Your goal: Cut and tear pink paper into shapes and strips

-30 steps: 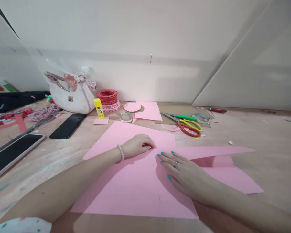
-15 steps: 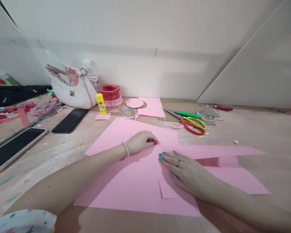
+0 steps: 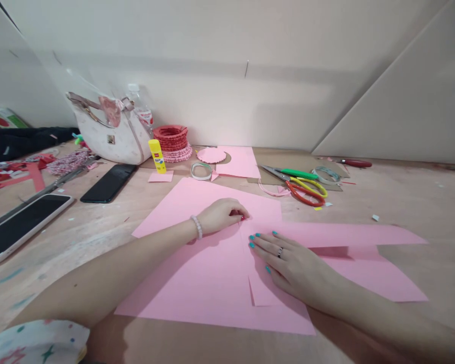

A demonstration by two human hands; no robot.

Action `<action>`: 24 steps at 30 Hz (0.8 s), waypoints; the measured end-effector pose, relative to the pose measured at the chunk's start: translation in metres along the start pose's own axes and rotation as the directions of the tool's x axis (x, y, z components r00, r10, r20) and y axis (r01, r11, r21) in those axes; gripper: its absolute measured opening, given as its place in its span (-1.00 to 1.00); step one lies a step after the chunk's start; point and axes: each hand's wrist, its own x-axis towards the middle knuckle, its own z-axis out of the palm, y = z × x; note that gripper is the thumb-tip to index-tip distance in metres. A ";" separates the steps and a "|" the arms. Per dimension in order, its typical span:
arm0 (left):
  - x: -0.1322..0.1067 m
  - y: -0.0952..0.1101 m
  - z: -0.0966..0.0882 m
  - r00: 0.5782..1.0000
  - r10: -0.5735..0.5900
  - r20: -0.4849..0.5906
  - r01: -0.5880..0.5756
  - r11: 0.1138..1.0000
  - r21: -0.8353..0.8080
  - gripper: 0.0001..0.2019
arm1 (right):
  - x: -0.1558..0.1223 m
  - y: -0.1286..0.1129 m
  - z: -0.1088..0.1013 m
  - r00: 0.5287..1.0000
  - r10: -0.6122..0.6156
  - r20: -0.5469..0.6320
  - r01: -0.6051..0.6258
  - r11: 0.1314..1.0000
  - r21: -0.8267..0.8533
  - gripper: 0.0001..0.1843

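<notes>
Pink paper (image 3: pixel 189 283) lies on the table directly under both hands. Left hand (image 3: pixel 222 215): fingers curled, thumb and forefinger tips close together at the upper sheet's edge; whether they pinch that edge or merely rest on it, I cannot tell. Right hand (image 3: pixel 293 263): fingers extended and palm down on the upper sheet (image 3: pixel 367 233), grasping nothing. Right of this hand the upper sheet stands clear of the pink piece below, with shadow between.

Step in hand, as judged: lining up and steadying one sheet over another. The next move seems to call for firm right-hand pressure, so the edge does not slip while the left fingertips adjust it.

Farther out: glue stick (image 3: pixel 157 157) and scissors (image 3: pixel 307 193), both apart from the hands.
</notes>
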 end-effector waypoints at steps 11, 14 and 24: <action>0.000 -0.001 0.000 0.998 0.058 0.009 -0.058 0.997 0.053 -0.82 | 0.006 -0.001 -0.005 0.996 -0.083 -0.041 0.080 0.995 -0.065 -0.61; 0.000 -0.001 -0.001 0.998 0.063 0.014 -0.063 0.997 0.046 -0.82 | 0.006 -0.001 -0.003 0.995 -0.082 -0.050 0.078 0.994 -0.080 -0.62; -0.001 0.002 0.000 0.996 0.084 0.016 -0.085 0.992 0.092 -0.84 | 0.005 -0.002 -0.003 0.997 -0.075 -0.030 0.071 0.991 -0.116 -0.59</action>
